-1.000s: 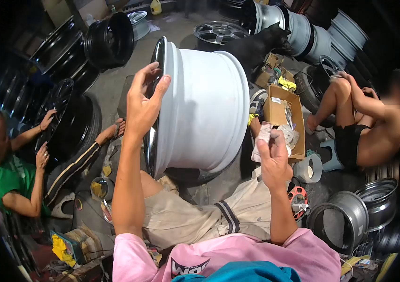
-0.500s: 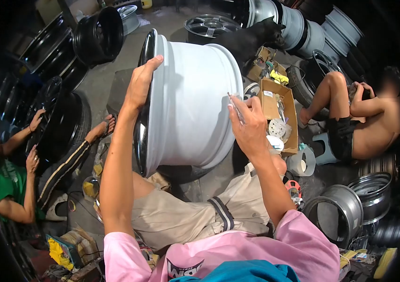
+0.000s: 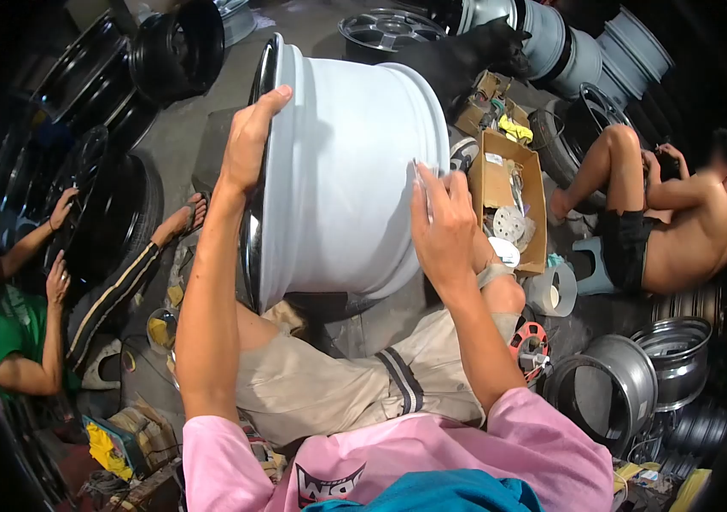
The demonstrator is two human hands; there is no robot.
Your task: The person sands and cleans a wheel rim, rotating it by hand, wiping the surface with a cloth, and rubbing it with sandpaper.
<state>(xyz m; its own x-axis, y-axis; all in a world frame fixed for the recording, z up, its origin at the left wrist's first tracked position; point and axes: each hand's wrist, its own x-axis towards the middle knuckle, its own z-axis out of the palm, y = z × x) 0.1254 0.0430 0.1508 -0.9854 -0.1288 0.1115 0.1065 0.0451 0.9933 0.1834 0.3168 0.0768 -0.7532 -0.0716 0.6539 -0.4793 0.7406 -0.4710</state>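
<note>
A large wheel rim [image 3: 351, 171] stands on its side before me, its barrel pale grey-white and its left lip glossy black. My left hand [image 3: 252, 141] is closed over the black lip, with the thumb on the pale inner edge. At the barrel's right side my right hand [image 3: 444, 226] pinches a small, pale, folded sheet [image 3: 417, 175] against the surface. The fingers hide most of that sheet, and its material is too small to tell.
A cardboard box [image 3: 537, 213] of discs and tools stands right of the rim, near a black dog [image 3: 474, 64]. Co-workers sit on both sides, one in a green shirt [image 3: 18, 337]. Grey rims [image 3: 602, 388] lie at lower right, black rims [image 3: 177, 60] at upper left.
My right hand has moved slightly left and down along the barrel with the folded sheet. My left hand keeps its hold on the lip. The view has shifted a little.
</note>
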